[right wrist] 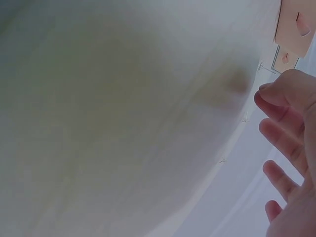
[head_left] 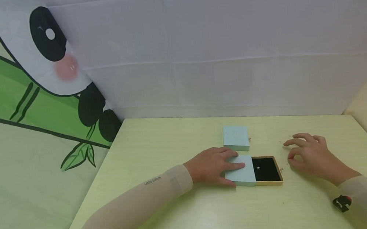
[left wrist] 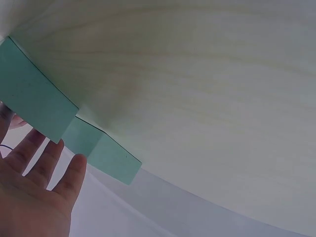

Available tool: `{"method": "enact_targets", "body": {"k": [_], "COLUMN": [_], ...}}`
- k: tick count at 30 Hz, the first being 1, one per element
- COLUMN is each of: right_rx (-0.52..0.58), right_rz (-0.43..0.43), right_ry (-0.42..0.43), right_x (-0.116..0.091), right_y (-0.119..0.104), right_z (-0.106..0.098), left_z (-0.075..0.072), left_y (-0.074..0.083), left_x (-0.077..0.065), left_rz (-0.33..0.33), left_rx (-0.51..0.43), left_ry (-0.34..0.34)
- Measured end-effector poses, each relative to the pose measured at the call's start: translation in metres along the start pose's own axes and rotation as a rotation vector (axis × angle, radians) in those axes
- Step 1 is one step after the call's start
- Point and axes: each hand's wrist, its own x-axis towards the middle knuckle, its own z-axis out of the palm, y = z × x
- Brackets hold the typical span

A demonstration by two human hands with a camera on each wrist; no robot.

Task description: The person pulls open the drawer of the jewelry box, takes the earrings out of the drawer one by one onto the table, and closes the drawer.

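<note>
A pale blue box (head_left: 240,175) lies on the table with its inner tray pulled out to the right. On the tray's black lining (head_left: 268,169) sits a tiny silvery star (head_left: 258,167). My left hand (head_left: 213,166) rests on the box's sleeve with the fingers spread, and shows beside it in the left wrist view. To the right of the tray, my right hand (head_left: 312,159) is over the table. Its thumb and index finger (right wrist: 271,101) meet at the tips while the other fingers stand apart; anything between the tips is too small to make out.
Behind the first box stands a second pale blue box (head_left: 235,136), shut, with a small pull on its right side. Several tiny light pieces (right wrist: 245,121) lie on the table near my right hand. A white cloth (head_left: 217,52) hangs along the table's back edge.
</note>
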Motion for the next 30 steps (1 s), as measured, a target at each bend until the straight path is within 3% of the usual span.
{"method": "enact_targets", "body": {"k": [15,24,30], "right_rx": [-0.031,-0.036,-0.003], "right_rz": [-0.027,-0.053,-0.128], "right_ry": [0.019,-0.021,-0.003], "right_x": [0.004,0.024,0.031], "right_y": [-0.003,-0.035,-0.059], "right_z": [-0.007,-0.027,-0.025], "left_z": [0.000,0.000,0.001], "left_y": [0.000,0.001,0.000], "left_x": [0.000,0.000,0.001], "left_rz": [0.011,0.002,0.004], "left_rx": [0.014,0.018,0.003], "left_ry": [0.006,0.002,0.014]}}
